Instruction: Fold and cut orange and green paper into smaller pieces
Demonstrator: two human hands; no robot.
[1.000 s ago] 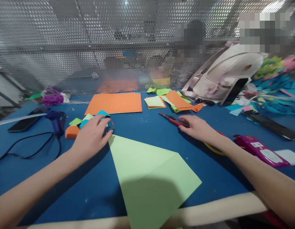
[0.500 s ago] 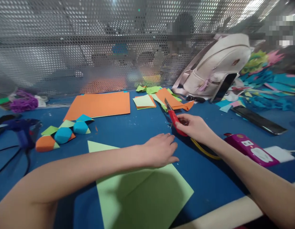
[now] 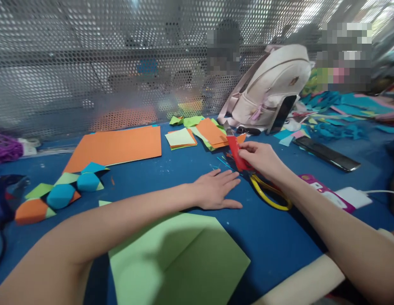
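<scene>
My right hand is closed on a red utility knife, its blade end pointing away from me toward the paper scraps. Flat on the blue table with fingers spread lies my left hand, its arm reaching across a creased light-green sheet of paper. Part of that sheet is hidden under the forearm. Scissors with yellow handles rest just below the right hand, their blades mostly covered. Thin paper slivers lie between the two hands.
Orange sheets, a small stack of paper squares and folded scraps lie at the back. Folded paper shapes sit left. On the right are a backpack, a black phone-like slab and a purple power strip.
My left hand has swung right from beside the folded shapes and now rests on the table. The right hand has turned the knife more upright. The view has shifted right.
</scene>
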